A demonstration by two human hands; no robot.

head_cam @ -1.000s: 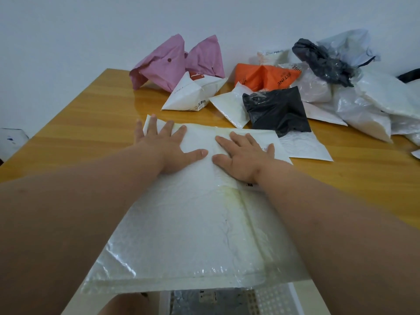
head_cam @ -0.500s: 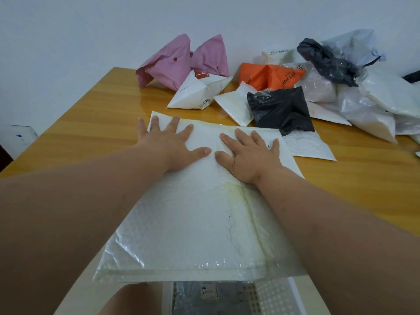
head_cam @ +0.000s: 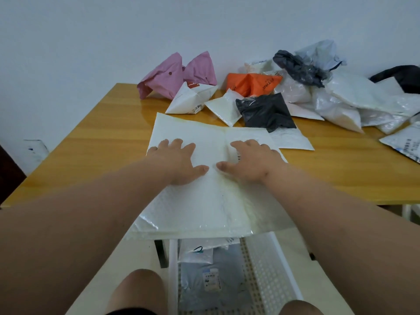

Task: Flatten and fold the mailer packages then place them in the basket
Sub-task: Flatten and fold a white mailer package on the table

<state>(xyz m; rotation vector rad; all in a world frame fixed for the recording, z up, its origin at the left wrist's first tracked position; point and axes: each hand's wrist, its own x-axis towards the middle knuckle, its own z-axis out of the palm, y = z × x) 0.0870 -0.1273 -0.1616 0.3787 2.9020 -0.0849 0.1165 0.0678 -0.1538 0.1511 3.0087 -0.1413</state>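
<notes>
On one white mailer (head_cam: 204, 201), two flat hands: left hand (head_cam: 179, 162), right hand (head_cam: 252, 162).

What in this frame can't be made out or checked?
Head view only:
- Basket contents: far part hidden by the white bubble mailer; near part cut off by the bottom edge.
- Label print on the mailer: partly hidden under the right hand, too small.
- Right-side pile: cut off by the frame edge.
</notes>
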